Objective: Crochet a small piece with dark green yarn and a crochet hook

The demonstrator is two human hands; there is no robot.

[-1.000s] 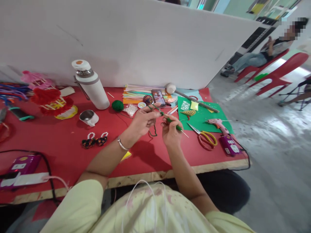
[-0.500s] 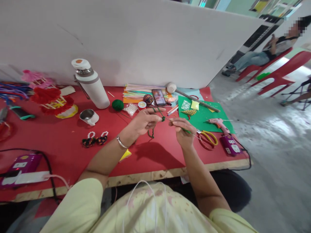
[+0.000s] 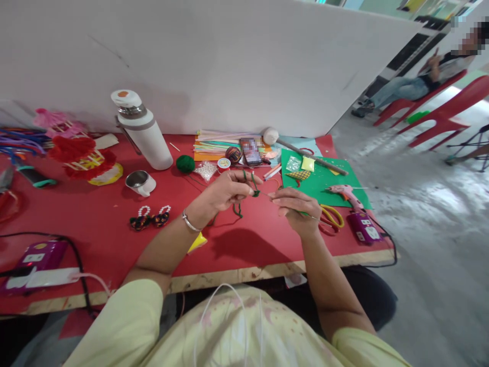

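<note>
Above the red tabletop (image 3: 95, 219), hands (image 3: 229, 190) hold looped, dark green yarn (image 3: 256, 193).

At centre, dark green is shown by the yarn (image 3: 256, 193), and a brighter green is glimpsed on the tool handle (image 3: 304, 213). The table (image 3: 95, 219) is surfaced in red. At upper left, the white flask (image 3: 147, 137) is banded in grey and marked with orange on its cap. Left of centre, dark pompoms (image 3: 160, 219) are flecked with orange and trimmed in white. At right, the green sheet (image 3: 321, 189) is topped by a yellow packet (image 3: 307, 163) and a yellow piece (image 3: 299, 175) cross-hatched darkly. The scissor handles (image 3: 333, 208) are coloured yellow and red, the glue gun (image 3: 349, 193) pink, the box (image 3: 361, 228) below it purple.
</note>
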